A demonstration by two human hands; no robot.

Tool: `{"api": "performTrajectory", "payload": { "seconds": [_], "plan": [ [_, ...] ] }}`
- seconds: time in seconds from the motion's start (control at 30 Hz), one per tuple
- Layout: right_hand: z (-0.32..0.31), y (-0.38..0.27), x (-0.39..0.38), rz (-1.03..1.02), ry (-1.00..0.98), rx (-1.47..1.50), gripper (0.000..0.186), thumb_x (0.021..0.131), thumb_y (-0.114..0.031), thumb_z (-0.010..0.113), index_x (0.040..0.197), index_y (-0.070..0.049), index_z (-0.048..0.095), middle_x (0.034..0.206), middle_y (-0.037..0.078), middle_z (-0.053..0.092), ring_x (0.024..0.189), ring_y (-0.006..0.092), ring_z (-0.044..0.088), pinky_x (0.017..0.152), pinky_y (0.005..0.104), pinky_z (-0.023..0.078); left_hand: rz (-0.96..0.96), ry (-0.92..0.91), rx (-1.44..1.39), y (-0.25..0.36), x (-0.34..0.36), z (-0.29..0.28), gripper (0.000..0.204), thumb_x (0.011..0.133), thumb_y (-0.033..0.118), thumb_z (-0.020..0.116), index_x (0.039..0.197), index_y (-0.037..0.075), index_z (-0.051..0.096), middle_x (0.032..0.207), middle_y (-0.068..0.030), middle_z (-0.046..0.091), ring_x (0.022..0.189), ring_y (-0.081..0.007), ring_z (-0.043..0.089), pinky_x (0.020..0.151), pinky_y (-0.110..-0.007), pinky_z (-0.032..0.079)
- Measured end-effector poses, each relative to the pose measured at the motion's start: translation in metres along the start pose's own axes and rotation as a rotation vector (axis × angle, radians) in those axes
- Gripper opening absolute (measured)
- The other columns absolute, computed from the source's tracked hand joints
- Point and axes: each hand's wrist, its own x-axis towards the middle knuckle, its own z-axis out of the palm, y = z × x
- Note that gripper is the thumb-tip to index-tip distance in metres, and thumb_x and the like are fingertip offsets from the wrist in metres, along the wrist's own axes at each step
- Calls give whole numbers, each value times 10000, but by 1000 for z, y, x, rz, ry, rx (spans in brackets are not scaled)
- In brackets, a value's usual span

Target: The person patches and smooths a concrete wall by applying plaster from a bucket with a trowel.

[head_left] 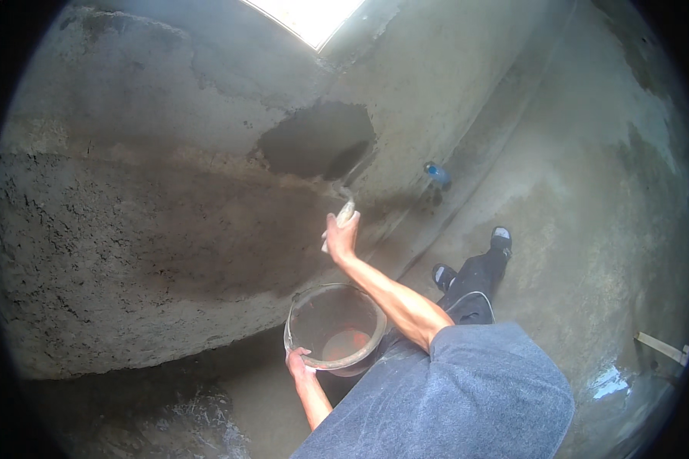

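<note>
My right hand (340, 236) is closed around the pale handle of a trowel (347, 211). The trowel's bent neck leads to a dark blade, which lies against a smooth, dark wet patch (302, 143) on the grey wall. Lower down, my left hand (298, 362) grips the near rim of a round bucket (289, 325), its fingers hooked over the edge. The bucket's wall is coated in dried grey residue, and a reddish and grey patch shows at its bottom. It is held close to my body, tilted so that its inside is visible.
A rough, pitted band of wall (115, 237) runs along the left, with a bright opening (310, 15) above. A blue bottle-like object (436, 173) lies near the wall's foot. On the right are a damp concrete floor (566, 252), a wooden strip (662, 348) and a puddle (611, 381).
</note>
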Motion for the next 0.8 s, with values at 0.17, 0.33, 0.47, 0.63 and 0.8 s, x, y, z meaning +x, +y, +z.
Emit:
{"api": "performTrajectory", "payload": {
  "seconds": [0.17,0.33,0.47,0.63,0.8],
  "plan": [
    [5,14,26,88,-14,-72,508,848,-147,594,1218,61,314,896,231,573,628,275,616,569,397,527,149,-18,76,-9,8,-8,758,511,-43,522,1263,29,450,1213,-166,463,1103,-371,465,963,-472,392],
    [12,13,-53,100,-289,-111,629,842,-153,588,1333,22,237,855,230,601,581,263,623,532,386,511,-5,4,45,5,-11,9,763,508,-44,522,1264,32,451,1215,-170,458,1109,-357,461,955,-471,396],
    [-14,23,-70,-4,-314,-178,445,848,-169,611,1159,-17,331,801,192,596,591,270,622,526,394,500,96,-10,58,-14,36,-21,743,516,-46,514,1253,27,444,1215,-187,448,998,-357,525,705,-461,537],
    [-17,30,1,121,-83,-17,420,816,-99,614,1118,20,348,825,177,572,534,247,592,479,377,493,44,-14,61,3,6,4,744,527,-42,510,1264,31,434,1241,-197,426,996,-372,523,600,-465,550],
    [19,-6,0,51,-191,51,385,796,-102,568,1081,30,346,753,161,544,529,228,581,478,372,487,-4,-17,36,-7,21,-12,777,528,-36,516,1295,37,417,1268,-205,413,1175,-400,403,713,-533,531]
  ]
}}
